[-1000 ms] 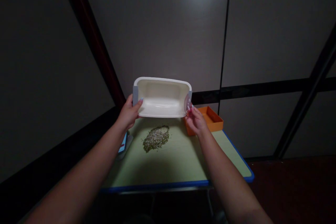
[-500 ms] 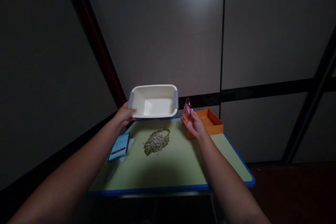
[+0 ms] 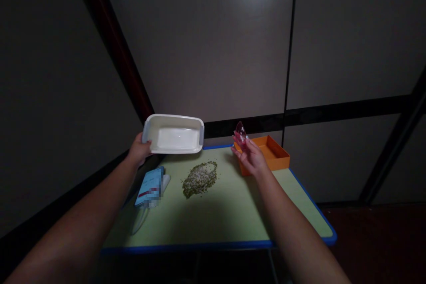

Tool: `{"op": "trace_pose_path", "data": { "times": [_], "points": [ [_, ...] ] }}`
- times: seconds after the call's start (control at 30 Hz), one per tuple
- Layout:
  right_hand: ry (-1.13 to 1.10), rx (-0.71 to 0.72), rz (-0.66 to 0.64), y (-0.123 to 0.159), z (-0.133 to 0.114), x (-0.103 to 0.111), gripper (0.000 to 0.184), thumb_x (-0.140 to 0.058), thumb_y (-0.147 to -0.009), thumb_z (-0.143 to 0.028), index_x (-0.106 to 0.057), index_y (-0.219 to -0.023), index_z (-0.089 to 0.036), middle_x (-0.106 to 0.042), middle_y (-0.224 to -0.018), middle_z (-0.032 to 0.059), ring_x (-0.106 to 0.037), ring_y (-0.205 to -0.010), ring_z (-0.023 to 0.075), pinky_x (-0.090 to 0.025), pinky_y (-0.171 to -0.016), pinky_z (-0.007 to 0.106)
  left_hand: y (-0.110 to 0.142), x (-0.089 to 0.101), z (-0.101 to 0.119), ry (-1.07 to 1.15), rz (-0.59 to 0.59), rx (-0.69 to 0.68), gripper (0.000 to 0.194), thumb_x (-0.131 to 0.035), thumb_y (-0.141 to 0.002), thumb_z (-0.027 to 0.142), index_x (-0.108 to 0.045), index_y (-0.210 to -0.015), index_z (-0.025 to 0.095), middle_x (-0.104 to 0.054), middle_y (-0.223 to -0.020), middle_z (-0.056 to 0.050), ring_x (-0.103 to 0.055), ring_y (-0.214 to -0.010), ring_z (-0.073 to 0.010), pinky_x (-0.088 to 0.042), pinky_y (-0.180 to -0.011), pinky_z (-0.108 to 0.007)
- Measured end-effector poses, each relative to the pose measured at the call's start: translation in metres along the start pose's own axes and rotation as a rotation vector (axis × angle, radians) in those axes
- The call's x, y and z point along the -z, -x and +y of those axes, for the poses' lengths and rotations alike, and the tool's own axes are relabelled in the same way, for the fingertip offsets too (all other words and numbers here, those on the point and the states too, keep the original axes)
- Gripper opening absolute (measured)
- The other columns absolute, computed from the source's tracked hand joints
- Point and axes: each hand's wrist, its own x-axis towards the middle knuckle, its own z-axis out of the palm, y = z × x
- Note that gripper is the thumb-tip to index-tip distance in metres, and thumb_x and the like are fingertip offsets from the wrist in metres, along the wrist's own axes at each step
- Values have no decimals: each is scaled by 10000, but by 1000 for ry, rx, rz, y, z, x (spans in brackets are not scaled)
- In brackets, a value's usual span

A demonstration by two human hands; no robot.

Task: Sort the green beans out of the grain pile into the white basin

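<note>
My left hand (image 3: 138, 150) is closed on the left end of a white plastic basin (image 3: 175, 120) with grey end grips. The basin is held in the air over the far left of the table, tilted so that its bare inside faces me. My right hand (image 3: 251, 156) is raised in front of an orange box, its fingers closed around a small see-through pink plastic piece (image 3: 240, 132), perhaps a scoop; the fingers hide part of it. Between and below both hands, a loose pile of small green and pale grains (image 3: 199, 179) lies on the tabletop.
The pale green table (image 3: 229, 213) has a blue edge. At its back right stands the open orange box (image 3: 278, 163). On the left a phone (image 3: 149, 185) with a lit screen leans on a white object, with a pale cable (image 3: 140, 221) below. A grey panelled wall (image 3: 216, 53) rises behind.
My left hand has carried the basin to the left, away from my right hand. The right hand still has the pink piece and has hardly moved. The view has shifted slightly.
</note>
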Motion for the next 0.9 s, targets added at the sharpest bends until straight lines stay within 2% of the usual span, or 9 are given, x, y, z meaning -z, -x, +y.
{"op": "trace_pose_path", "data": {
  "times": [0.13,0.23,0.37,0.43,0.5,0.57,0.67,0.77,0.9],
  "points": [
    [24,-2,-1,0,2,2,153,-699,-771,-294,-686,-912,-236,-699,-1163,17,-628,-1071,174,-561,-805,332,0,1,-14,-4,71,-102,413,-568,-868,413,-538,-1208,180,-576,-1221,-76,-589,-1048,-207,-516,-870,-435],
    [43,-8,-4,-1,5,5,148,-707,-766,-290,-679,-899,-232,-722,-1098,22,-658,-988,170,-568,-775,326,-1,0,-16,2,129,-177,414,-569,-867,413,-538,-1208,180,-576,-1222,-75,-588,-1051,-209,-515,-872,-436],
    [36,-21,15,-4,7,12,152,-711,-762,-295,-665,-893,-234,-736,-1036,19,-670,-921,167,-572,-739,324,7,-2,-5,37,161,-266,416,-570,-867,412,-536,-1210,180,-576,-1222,-75,-587,-1053,-208,-515,-873,-436],
    [12,-18,29,-5,6,15,125,-697,-770,-302,-660,-871,-238,-730,-1058,16,-662,-937,169,-570,-750,344,20,-3,7,70,175,-313,480,-636,-826,338,-496,-1258,181,-600,-1181,-44,-566,-1076,-205,-490,-920,-400],
    [1,-6,38,-5,3,13,87,-670,-789,-320,-655,-821,-241,-719,-1091,12,-646,-981,171,-562,-777,360,41,-3,21,106,189,-345,549,-677,-782,254,-466,-1285,193,-623,-1122,-2,-546,-1098,-191,-463,-957,-335],
    [13,13,36,-2,-4,7,89,-636,-811,-341,-659,-816,-255,-710,-1120,1,-621,-1045,173,-549,-812,378,68,-2,36,140,180,-356,536,-672,-767,213,-483,-1269,211,-624,-1126,5,-555,-1092,-179,-461,-955,-306],
    [24,43,-31,15,-20,-13,119,-596,-833,-349,-656,-770,-269,-686,-1182,-16,-553,-1182,172,-507,-907,413,117,6,53,201,143,-311,533,-650,-755,196,-497,-1265,234,-643,-1102,-14,-602,-1018,-171,-500,-884,-296],
    [18,127,-98,53,-40,-42,196,-573,-845,-369,-632,-685,-270,-668,-1220,-23,-476,-1287,156,-435,-1015,412,166,18,63,262,48,-197,542,-687,-683,196,-557,-1208,213,-682,-935,-40,-656,-810,-188,-553,-675,-299],
    [118,324,-125,123,-61,-81,265,-545,-853,-404,-595,-629,-271,-655,-1237,-6,-442,-1325,174,-339,-1101,444,218,35,67,356,-88,-55,534,-721,-610,173,-630,-1136,163,-694,-824,-71,-631,-573,-186,-518,-486,-309]
  ]
}}
